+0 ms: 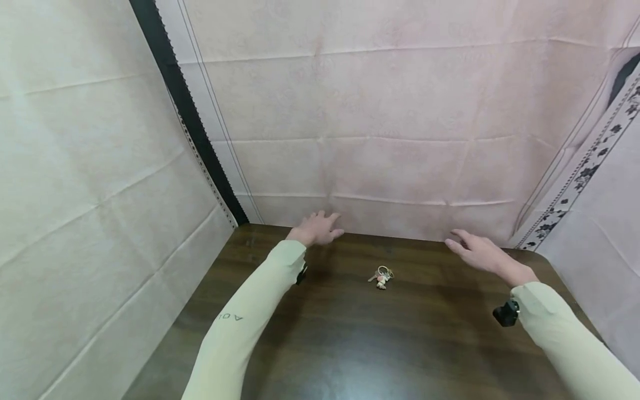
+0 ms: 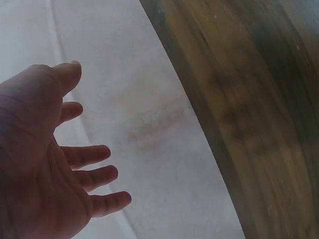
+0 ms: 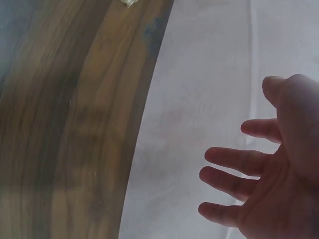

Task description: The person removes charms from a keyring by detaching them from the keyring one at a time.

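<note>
A small bunch of keys (image 1: 382, 276) lies on the dark wooden table, with a metal ring, a key and a pale figure charm. To its left and farther back, my left hand (image 1: 318, 228) hovers near the table's far edge, fingers spread and nothing held. On the other side, my right hand (image 1: 477, 253) is held out over the far right of the table, also holding nothing. The left wrist view shows the left palm (image 2: 45, 184) with fingers apart. In the right wrist view the right fingers (image 3: 234, 159) are extended, and a bit of the charm (image 3: 128, 2) shows at the top edge.
The brown table (image 1: 350, 344) ends at a pale cloth curtain (image 1: 390, 111) behind it. More cloth hangs at the left (image 1: 100, 194) and the right, the right one with a floral border (image 1: 585, 172). A small black device (image 1: 506, 314) sits at the right wrist.
</note>
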Action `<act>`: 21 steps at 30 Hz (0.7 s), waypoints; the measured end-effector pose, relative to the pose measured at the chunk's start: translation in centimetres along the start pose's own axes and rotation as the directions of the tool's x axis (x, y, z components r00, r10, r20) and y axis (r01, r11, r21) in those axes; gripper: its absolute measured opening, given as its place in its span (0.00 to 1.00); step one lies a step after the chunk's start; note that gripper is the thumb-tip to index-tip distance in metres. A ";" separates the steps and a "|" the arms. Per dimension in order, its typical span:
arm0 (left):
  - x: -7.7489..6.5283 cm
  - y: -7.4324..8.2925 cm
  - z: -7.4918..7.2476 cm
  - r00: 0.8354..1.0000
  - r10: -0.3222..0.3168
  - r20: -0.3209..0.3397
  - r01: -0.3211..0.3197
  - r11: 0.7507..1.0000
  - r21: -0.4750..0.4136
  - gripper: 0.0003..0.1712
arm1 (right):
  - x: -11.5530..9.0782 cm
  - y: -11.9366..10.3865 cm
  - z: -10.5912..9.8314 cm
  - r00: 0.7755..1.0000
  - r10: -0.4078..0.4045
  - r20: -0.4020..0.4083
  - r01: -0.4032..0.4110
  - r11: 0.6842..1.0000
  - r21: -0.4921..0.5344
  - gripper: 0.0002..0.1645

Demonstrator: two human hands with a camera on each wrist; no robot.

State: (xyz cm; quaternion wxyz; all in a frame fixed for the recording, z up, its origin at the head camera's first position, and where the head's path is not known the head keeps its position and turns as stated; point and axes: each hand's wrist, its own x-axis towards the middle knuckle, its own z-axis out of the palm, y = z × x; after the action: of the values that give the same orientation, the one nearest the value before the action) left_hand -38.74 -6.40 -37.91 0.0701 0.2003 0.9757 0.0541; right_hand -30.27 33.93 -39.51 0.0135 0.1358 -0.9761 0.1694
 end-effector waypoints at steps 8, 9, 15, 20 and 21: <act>0.4 1.7 0.7 1.000 0.020 -0.017 -0.021 0.999 -0.040 0.35 | 0.3 -1.4 1.6 1.000 -0.007 0.011 0.006 0.997 0.072 0.39; 0.5 1.9 0.8 1.000 0.023 -0.019 -0.024 0.999 -0.048 0.35 | 0.3 -1.6 1.9 1.000 -0.002 0.016 0.001 0.997 0.080 0.40; 0.6 3.0 2.0 1.000 0.018 0.016 -0.016 0.994 -0.104 0.35 | 0.0 -2.1 3.6 1.000 0.010 0.028 -0.014 0.993 0.121 0.39; 0.7 3.4 2.9 1.000 0.016 0.021 -0.013 0.991 -0.130 0.35 | 0.2 -2.4 5.2 0.999 0.028 0.025 -0.031 0.989 0.146 0.38; 0.8 3.6 3.2 1.000 0.020 0.019 -0.018 0.991 -0.130 0.35 | 0.2 -2.5 5.6 0.999 0.038 0.028 -0.042 0.988 0.151 0.39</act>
State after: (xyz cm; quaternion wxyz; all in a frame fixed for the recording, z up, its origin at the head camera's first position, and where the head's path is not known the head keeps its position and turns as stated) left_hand -37.58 -2.60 -40.62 0.0926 0.2051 0.9674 0.1163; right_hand -29.65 29.73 -43.91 -0.0124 0.1189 -0.9630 0.2415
